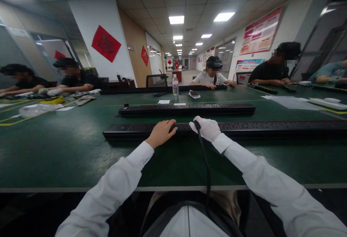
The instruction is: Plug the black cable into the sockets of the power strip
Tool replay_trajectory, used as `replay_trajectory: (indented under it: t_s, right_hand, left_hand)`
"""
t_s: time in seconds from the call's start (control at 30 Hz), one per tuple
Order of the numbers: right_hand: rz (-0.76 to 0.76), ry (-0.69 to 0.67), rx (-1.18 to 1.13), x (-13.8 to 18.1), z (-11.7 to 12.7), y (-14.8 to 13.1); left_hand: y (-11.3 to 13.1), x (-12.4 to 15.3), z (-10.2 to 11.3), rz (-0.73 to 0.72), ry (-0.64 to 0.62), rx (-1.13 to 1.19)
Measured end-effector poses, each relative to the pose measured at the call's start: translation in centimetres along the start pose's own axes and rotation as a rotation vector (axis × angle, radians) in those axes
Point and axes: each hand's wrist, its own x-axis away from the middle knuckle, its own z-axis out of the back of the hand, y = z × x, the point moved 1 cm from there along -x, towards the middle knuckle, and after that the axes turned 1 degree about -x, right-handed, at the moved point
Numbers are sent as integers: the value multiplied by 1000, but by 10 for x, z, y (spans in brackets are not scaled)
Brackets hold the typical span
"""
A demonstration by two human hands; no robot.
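While the gloved right hand [207,128] is clenched round the top end of a black cable [205,161], right at the near power strip [271,125], the bare left hand [162,133] lies just beside it, fingers curled over the same strip; real grip unclear. Beyond the fingers: second power strip [187,109], then phone [194,94] and water bottle [175,85], all on the green table [67,157].

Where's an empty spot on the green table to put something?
Bare green lies between the near power strip and the table's front edge, left of the left hand and right of the right hand gripping the black cable. The far left, by the plastic bag, is crowded.
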Motion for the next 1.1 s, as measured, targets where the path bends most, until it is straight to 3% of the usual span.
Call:
replay_trajectory:
  t_s: [0.43,0.63,1.1]
  right_hand:
    - [7,-7,-15,1,1,1]
    - [34,-31,-64,1,2,2]
    - [16,-44,-79,1,4,0]
  left_hand:
    - [-12,-9,0,55,-12,-14]
    - [-20,-23,0,-30,-52,-115]
    - [-17,-17,-1,-85,-1,-142]
